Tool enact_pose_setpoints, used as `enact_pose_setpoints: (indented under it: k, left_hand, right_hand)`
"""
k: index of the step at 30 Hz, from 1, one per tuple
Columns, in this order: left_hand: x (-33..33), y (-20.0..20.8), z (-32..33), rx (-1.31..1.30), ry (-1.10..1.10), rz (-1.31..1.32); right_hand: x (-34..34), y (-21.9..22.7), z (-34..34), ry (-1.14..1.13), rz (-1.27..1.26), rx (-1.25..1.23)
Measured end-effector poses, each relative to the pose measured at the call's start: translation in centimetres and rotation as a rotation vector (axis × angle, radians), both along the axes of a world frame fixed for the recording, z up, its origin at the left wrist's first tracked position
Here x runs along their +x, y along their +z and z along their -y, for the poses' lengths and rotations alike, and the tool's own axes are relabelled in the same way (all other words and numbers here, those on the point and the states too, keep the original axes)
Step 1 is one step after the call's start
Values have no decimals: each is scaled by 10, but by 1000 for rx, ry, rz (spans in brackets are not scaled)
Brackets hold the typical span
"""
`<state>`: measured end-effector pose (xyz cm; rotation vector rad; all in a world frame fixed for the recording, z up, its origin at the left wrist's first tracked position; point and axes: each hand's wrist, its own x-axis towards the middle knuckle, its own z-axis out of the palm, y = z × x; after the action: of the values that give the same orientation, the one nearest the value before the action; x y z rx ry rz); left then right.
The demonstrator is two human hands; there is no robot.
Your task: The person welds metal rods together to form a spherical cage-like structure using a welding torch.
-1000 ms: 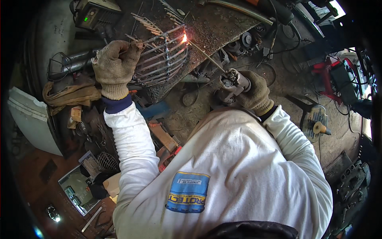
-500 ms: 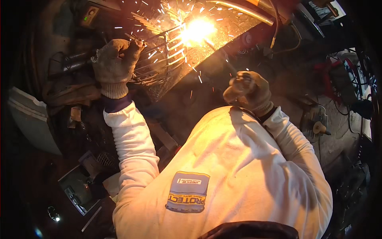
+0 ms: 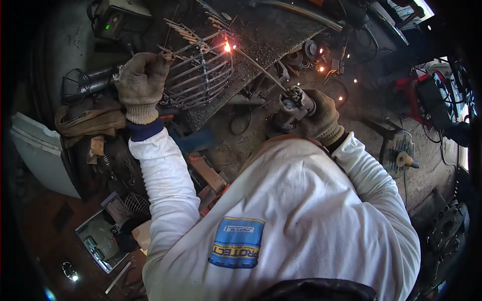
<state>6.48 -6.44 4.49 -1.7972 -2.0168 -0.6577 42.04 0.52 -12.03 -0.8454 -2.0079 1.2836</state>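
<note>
A cage of curved metal rods [image 3: 193, 80] lies on the dark steel worktable [image 3: 256, 37], with a glowing orange spot on its far right corner. My left hand [image 3: 143, 83], in a knit work glove, pinches a thin rod end at the cage's left side; the fingers partly hide it. In my gloved right hand [image 3: 321, 113] is a welding electrode holder [image 3: 296, 103]. A thin welding electrode [image 3: 261, 67] runs from its jaws up and left, and its glowing tip is just beside the hot spot, with a small gap showing.
Loose short rods [image 3: 183, 31] lie behind the cage. A boxy machine with a green display [image 3: 120, 20] stands at the far left. An angle grinder [image 3: 93, 80] sits left of my left hand. Several sparks fly on the right, above a motor-like tool [image 3: 401, 158] on the floor.
The bright welding arc has died down to a small glow, and the spark shower has thinned. My right hand with the holder has shifted slightly; my left hand stays nearly in place.
</note>
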Motion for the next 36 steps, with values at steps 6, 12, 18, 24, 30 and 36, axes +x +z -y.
enact_pose_setpoints:
  k: [6, 12, 18, 24, 30, 36]
  left_hand:
    - [-5, -1, 1, -4, 28, 19]
    - [-6, -2, 1, -11, 28, -10]
    - [-4, 3, 2, -91, 10, -143]
    - [-4, 4, 3, -58, -66, -301]
    - [-18, 0, 3, -111, 46, 1]
    - [-32, 5, 5, -207, 163, 103]
  right_hand:
    - [-4, -2, -3, 36, 0, 79]
    - [-3, 3, -5, 50, -5, 95]
    - [-9, -9, -8, 79, -160, 111]
    - [-12, 18, -9, 385, -644, -615]
    - [4, -10, 3, -128, -165, -59]
    - [4, -22, 6, -142, -242, -92]
